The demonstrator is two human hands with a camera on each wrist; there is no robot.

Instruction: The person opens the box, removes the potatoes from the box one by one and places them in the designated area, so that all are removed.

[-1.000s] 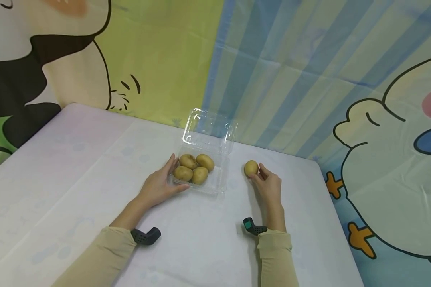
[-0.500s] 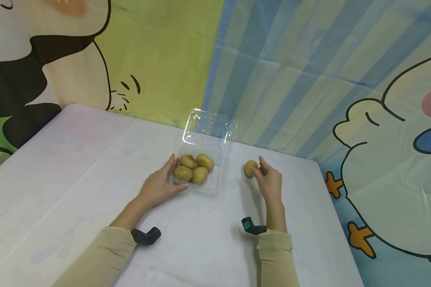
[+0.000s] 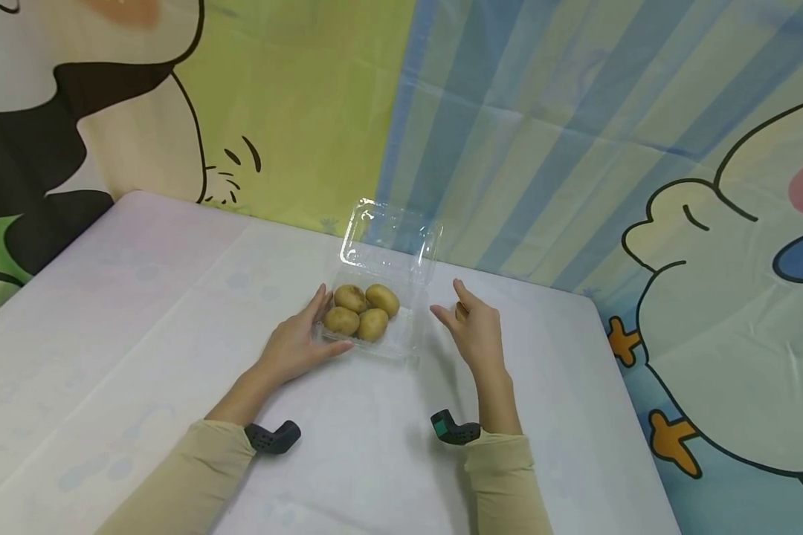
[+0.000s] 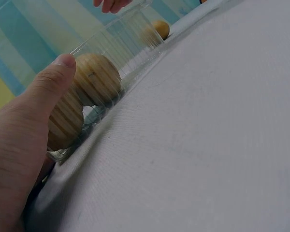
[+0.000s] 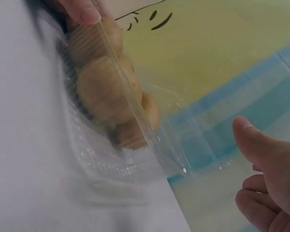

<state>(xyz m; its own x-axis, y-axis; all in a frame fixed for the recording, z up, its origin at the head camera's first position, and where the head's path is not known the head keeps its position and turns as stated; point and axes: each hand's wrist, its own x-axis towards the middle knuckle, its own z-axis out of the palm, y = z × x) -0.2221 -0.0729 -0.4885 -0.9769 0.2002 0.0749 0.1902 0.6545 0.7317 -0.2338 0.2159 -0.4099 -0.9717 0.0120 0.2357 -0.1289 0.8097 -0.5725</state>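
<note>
A clear plastic clamshell box (image 3: 401, 338) stands on the table with its lid (image 3: 391, 238) raised at the back. Several potatoes (image 3: 372, 325) lie in its left part; the right part is bare. My left hand (image 3: 299, 345) grips the box's left end, thumb along the front wall and fingers round the far side. One loose potato (image 4: 161, 29) rests on the table right of the box, mostly hidden behind my right hand (image 3: 478, 331) in the head view. That hand hovers above the table, thumb and forefinger spread apart, holding nothing.
A white cloth covers the table (image 3: 348, 446). Behind it hangs a printed curtain (image 3: 508, 148) with cartoon figures, close to the raised lid. Each wrist carries a small black camera (image 3: 274, 438).
My right hand has let go of the loose potato, lifted off and moved left towards the box, its fingers spreading. The potato stays on the table. My left hand keeps its place.
</note>
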